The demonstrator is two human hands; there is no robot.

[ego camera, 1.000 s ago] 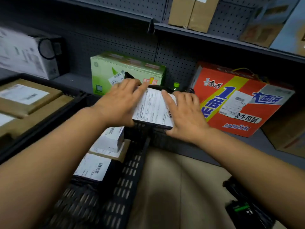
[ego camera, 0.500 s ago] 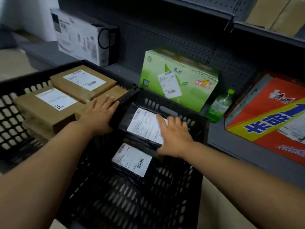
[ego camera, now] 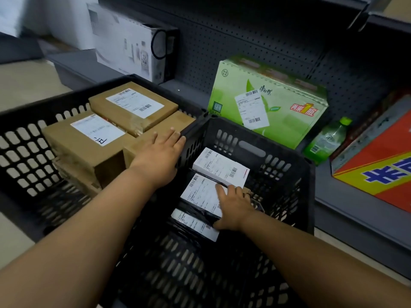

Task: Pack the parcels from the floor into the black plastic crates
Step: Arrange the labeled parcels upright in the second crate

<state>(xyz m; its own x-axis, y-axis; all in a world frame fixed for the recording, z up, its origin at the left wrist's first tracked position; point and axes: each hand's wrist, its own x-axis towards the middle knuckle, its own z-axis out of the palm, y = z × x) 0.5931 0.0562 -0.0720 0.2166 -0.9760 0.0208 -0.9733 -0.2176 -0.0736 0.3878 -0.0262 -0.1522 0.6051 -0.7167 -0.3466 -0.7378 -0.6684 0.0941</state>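
Since half a second ago your right hand (ego camera: 233, 210) has gone deeper into the right crate (ego camera: 295, 174) and now lies flat, fingers straight and close together, on the middle black parcel (ego camera: 200, 194), covering the near right corner of its white label; nothing is gripped. Your left hand (ego camera: 161, 155) has moved little: it rests, fingers extended and slightly apart, over the rim where the two black crates meet, fingertips touching the plain brown box (ego camera: 169, 127) in the left crate (ego camera: 29, 147). In the right crate three labelled parcels lie in a row from far to near: a white parcel (ego camera: 220, 166) against the far wall, the middle black parcel under your right hand, and a near black parcel (ego camera: 195, 225) partly tucked beneath it. The left crate holds brown cartons stacked in layers; the two top ones (ego camera: 133, 107) carry white shipping labels. Behind the crates, on the grey shelf (ego camera: 355, 196), stand a white carton (ego camera: 129, 45), a green carton (ego camera: 271, 103), a green bottle (ego camera: 327, 138) leaning just beside it, and a red and yellow carton (ego camera: 382, 161) at the right edge.
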